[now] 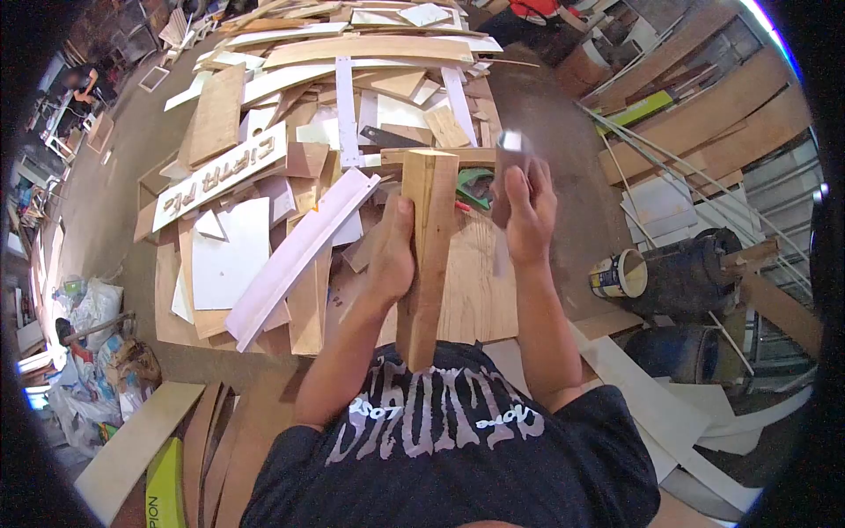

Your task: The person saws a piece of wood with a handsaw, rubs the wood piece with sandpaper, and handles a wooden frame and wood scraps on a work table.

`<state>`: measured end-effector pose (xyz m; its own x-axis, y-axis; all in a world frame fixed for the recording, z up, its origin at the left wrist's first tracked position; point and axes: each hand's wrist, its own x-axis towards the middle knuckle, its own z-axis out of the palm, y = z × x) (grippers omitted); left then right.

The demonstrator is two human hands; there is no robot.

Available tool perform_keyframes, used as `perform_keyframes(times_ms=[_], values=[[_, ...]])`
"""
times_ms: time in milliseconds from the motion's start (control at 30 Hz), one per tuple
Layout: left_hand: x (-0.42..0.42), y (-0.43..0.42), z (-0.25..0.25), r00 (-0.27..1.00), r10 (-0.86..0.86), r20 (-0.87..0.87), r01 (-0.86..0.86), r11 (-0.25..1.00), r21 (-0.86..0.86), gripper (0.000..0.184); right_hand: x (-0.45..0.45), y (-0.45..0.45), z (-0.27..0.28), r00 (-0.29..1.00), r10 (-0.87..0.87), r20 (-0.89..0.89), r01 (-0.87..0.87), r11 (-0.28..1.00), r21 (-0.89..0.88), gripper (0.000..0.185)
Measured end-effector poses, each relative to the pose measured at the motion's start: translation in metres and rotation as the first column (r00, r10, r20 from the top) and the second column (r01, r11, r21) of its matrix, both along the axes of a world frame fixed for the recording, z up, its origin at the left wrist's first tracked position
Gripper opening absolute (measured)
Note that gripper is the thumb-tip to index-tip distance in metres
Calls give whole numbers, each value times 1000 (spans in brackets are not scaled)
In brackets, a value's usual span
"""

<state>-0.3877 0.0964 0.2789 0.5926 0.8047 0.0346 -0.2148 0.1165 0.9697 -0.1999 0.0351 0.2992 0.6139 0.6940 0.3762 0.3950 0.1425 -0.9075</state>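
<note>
A thick wooden block [431,238] stands lengthwise in front of my chest, its lower end near the shirt. My left hand [393,251] is wrapped round its left side. To the right of the block, my right hand [531,207] is raised and closed on a dark, flat tool [510,180] with a shiny top end, blurred by motion. The tool and the block are apart. Behind the block lie a green object [476,187] and a dark metal blade [392,137] on the wood pile.
A heap of boards and white panels [231,255] covers the worktable. Right of it stand a white bucket [630,274] and a black drum [691,264], with boards leaning behind. Plastic bags [92,312] lie at the left. A person [85,85] is at the far left.
</note>
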Motion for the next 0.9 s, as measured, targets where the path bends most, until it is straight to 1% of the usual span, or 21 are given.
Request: perform_keyframes(times_ms=[33, 100, 133, 167, 200, 233, 300, 333, 400, 500, 600, 700, 767, 800, 833, 867, 900], values=[[0, 6, -2, 999, -26, 43, 27, 1000, -14, 63, -1, -8, -3, 989, 62, -134, -55, 997, 55, 58], [3, 12, -16, 997, -27, 74, 34, 995, -95, 63, -10, -23, -7, 976, 66, -208, -59, 997, 39, 57], [2, 12, -18, 994, -37, 102, 55, 982, -179, 63, -18, -30, -4, 947, 46, -318, -48, 999, 0, 53], [5, 12, -20, 993, -42, 113, 66, 973, -219, 64, -24, -36, 0, 906, 22, -422, -42, 998, -38, 50], [8, 12, -22, 991, -46, 123, 77, 963, -259, 65, -26, -41, 3, 879, 56, -474, -86, 995, -44, 46], [12, 12, -24, 985, -68, 161, 104, 967, -231, 66, -25, -45, 1, 875, 54, -480, -84, 996, -41, 46], [22, 10, -19, 976, -96, 193, 135, 970, -201, 69, -18, -54, -2, 799, 105, -592, -182, 981, -72, 47], [30, 7, -6, 978, -92, 187, 127, 975, -185, 70, -19, -55, 0, 781, 45, -623, -135, 986, -99, 48], [44, 4, 3, 979, -91, 181, 121, 980, -161, 73, -8, -62, -2, 772, 57, -633, -151, 984, -96, 48], [61, 4, -6, 984, -98, 147, 116, 986, -117, 76, 13, -70, -10, 731, 115, -673, -200, 978, -51, 49], [72, 0, -8, 994, -55, 94, 56, 998, -10, 83, 31, -76, -17, 704, 142, -696, -207, 978, -9, 51], [80, -13, -2, 1000, -10, -6, 10, 1000, 22, 80, 44, -83, -23, 649, 118, -752, -210, 977, -28, 54], [84, -20, -9, 995, 54, -81, -30, 961, 275, 86, 55, -88, -30, 637, 145, -757, -229, 973, -6, 57], [86, -27, -10, 992, 68, -102, -39, 964, 264, 89, 59, -91, -32, 627, 144, -766, -228, 974, -3, 57], [86, -33, -15, 991, 63, -116, -31, 965, 260, 89, 64, -96, -32, 634, 180, -752, -239, 971, 30, 59], [87, -36, -22, 977, 167, -130, -75, 847, 526, 91, 69, -99, -31, 646, 215, -732, -247, 967, 66, 61], [88, -39, -26, 959, 260, -109, -92, 655, 750, 93, 77, -101, -31, 644, 205, -737, -232, 970, 68, 61]])
